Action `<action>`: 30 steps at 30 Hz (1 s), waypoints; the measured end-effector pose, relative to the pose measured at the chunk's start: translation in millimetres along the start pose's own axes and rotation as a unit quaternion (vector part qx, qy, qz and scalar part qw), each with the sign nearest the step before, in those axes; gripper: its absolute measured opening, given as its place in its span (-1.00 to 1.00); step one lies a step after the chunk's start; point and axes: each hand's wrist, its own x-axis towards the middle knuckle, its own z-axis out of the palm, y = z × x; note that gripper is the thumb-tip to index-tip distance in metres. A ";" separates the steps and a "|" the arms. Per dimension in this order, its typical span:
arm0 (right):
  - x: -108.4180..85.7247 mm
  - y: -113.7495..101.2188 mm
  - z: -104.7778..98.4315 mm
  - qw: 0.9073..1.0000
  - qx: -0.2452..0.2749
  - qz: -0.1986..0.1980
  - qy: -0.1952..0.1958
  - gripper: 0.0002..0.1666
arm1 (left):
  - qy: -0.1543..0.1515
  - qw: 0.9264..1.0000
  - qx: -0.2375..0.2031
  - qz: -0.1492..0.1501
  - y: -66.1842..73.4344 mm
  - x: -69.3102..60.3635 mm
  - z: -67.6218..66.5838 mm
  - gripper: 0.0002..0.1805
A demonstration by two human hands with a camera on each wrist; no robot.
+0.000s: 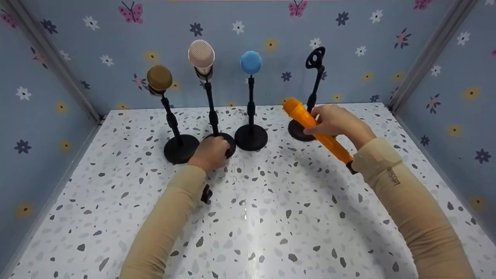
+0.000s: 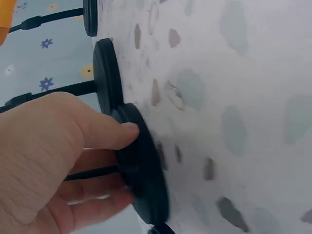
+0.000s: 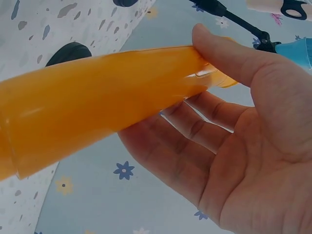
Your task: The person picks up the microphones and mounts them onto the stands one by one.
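My right hand (image 1: 336, 121) holds an orange microphone (image 1: 329, 144) tilted in the air, thumb on one side and fingers on the other. Just behind it stands a black microphone stand (image 1: 312, 101) with a bare clip at its top. With my left hand (image 1: 211, 153) I grip the round black base (image 2: 141, 170) of the stand that carries a pale pink microphone (image 1: 201, 54). That base touches or nearly touches the neighbouring base (image 2: 108, 73) of the stand bearing a blue microphone (image 1: 251, 62). On the far left, a gold microphone (image 1: 159, 78) sits on its own stand.
A white speckled tabletop (image 1: 248, 232) spreads in front of the stands. Flowered blue panels (image 1: 248, 89) close it in at the back and both sides.
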 end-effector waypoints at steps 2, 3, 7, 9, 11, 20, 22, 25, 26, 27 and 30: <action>-1.8 2.0 -0.6 1.000 0.000 0.000 0.001 -0.40 | -0.013 1.000 -0.006 0.007 8.8 5.9 -6.0 -0.92; -3.2 3.0 -1.2 1.000 0.001 0.000 0.001 -0.39 | -0.018 1.000 -0.021 0.014 14.9 9.9 -9.5 -0.88; -11.6 8.8 -4.3 1.000 0.007 -0.003 0.011 -0.36 | -0.024 0.987 -0.145 0.063 45.2 30.7 -24.2 -0.68; -16.9 11.7 -6.1 1.000 0.016 -0.006 0.021 -0.35 | -0.014 0.976 -0.198 0.090 60.1 42.7 -29.1 -0.65; -22.8 13.8 -7.8 0.999 0.028 -0.008 0.030 -0.34 | 0.006 0.969 -0.222 0.107 72.2 55.0 -31.1 -0.67; -53.7 25.4 -4.6 0.998 0.025 -0.008 0.053 -0.31 | 0.074 0.947 -0.311 0.034 109.8 121.3 -12.7 -0.61; -59.4 29.0 -2.5 0.998 0.019 -0.009 0.056 -0.31 | 0.075 0.934 -0.349 0.005 118.0 136.5 -9.0 -0.51; -66.1 34.4 0.3 0.998 0.016 -0.003 0.062 -0.30 | 0.086 0.916 -0.390 -0.022 129.6 157.9 -5.3 -0.39; -67.9 35.9 1.4 0.998 0.013 -0.001 0.064 -0.30 | 0.091 0.912 -0.400 -0.028 133.3 164.3 -3.9 -0.36; -69.7 37.4 2.4 0.998 0.011 0.003 0.065 -0.31 | 0.094 0.907 -0.409 -0.033 137.0 170.0 -3.0 -0.33; -74.8 42.0 5.6 0.998 0.006 0.015 0.063 -0.31 | 0.094 0.892 -0.440 -0.032 147.0 184.6 0.0 -0.23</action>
